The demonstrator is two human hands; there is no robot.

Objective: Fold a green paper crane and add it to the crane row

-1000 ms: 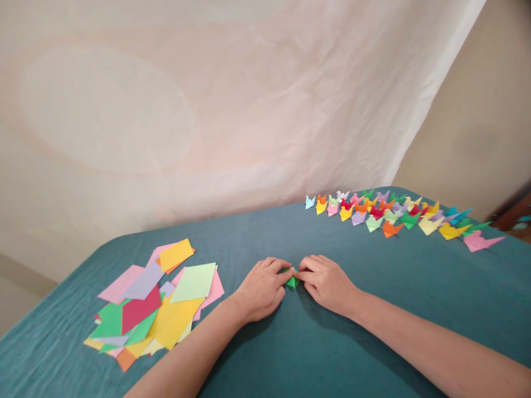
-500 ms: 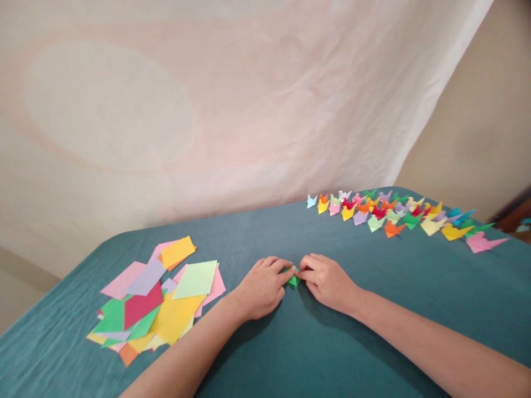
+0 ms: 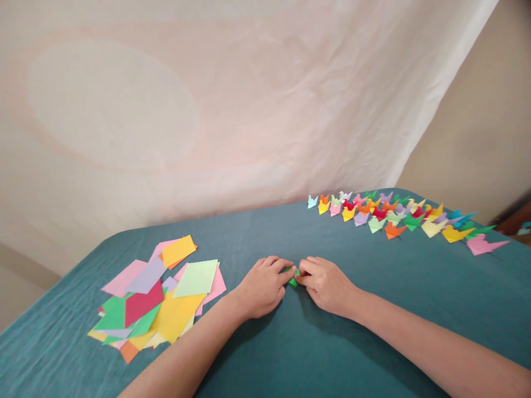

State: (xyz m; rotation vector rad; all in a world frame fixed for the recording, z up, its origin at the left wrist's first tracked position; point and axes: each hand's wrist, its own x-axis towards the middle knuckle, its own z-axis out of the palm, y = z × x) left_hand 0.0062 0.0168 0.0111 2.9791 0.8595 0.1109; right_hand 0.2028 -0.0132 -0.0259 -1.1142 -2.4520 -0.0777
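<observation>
A small folded piece of green paper (image 3: 292, 282) lies on the table in the middle, largely covered by my fingers. My left hand (image 3: 267, 284) presses on its left side, with the fingertips holding it down. From the right, my right hand (image 3: 326, 283) pinches the paper's edge between thumb and curled fingers. The two hands' fingertips almost meet over the paper. Its exact folds are hidden.
On the left of the teal-covered table (image 3: 249, 359) is a loose pile of coloured paper squares (image 3: 178, 318). Several rows of small folded paper birds (image 3: 395, 230) stand at the back right. A pale cloth (image 3: 249, 110) hangs behind the table.
My right hand has shifted very slightly and its fingers are a little more closed over the green paper. My left hand stays in place.
</observation>
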